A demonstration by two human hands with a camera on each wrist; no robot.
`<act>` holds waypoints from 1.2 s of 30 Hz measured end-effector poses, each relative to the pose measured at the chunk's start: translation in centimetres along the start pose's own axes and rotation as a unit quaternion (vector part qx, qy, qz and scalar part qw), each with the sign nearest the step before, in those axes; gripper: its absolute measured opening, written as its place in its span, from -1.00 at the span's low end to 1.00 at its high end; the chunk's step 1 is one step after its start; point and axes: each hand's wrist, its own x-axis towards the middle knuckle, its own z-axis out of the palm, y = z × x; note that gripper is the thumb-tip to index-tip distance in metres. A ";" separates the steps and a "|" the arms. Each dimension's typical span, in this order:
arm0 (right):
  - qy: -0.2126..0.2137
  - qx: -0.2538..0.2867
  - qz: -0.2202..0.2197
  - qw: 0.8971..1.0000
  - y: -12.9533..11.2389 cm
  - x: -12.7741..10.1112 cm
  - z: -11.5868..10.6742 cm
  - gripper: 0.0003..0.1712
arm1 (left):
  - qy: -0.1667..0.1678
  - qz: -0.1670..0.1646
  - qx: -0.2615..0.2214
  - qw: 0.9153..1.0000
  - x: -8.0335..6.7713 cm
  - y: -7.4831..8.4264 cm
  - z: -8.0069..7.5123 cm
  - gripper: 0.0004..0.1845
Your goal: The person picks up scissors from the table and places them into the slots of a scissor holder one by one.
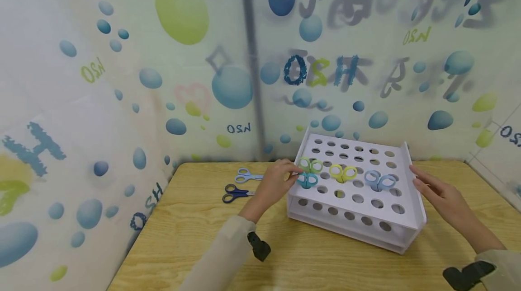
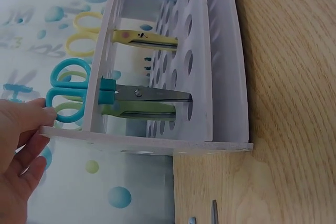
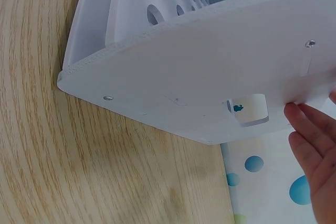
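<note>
My left hand pinches the handle of a pair of teal scissors at the rack's left end. Those scissors stand points down through a hole in the white holed rack, their tip at a hole of the lower shelf. Right behind them are green scissors. Yellow scissors and light blue scissors also stand in the rack, farther right. Against the outside of the right side panel, my right hand rests its nearly straight fingertips.
Left of the rack, a second light blue pair of scissors and a dark blue pair lie flat on the wooden table. A patterned curtain hangs behind the table, close to the rack's back.
</note>
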 end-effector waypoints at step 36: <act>-0.009 0.019 0.002 1.000 -0.1 -0.1 0.0 -0.37 | 0.024 -0.121 -0.056 0.991 -2.1 -5.2 -4.5 -0.84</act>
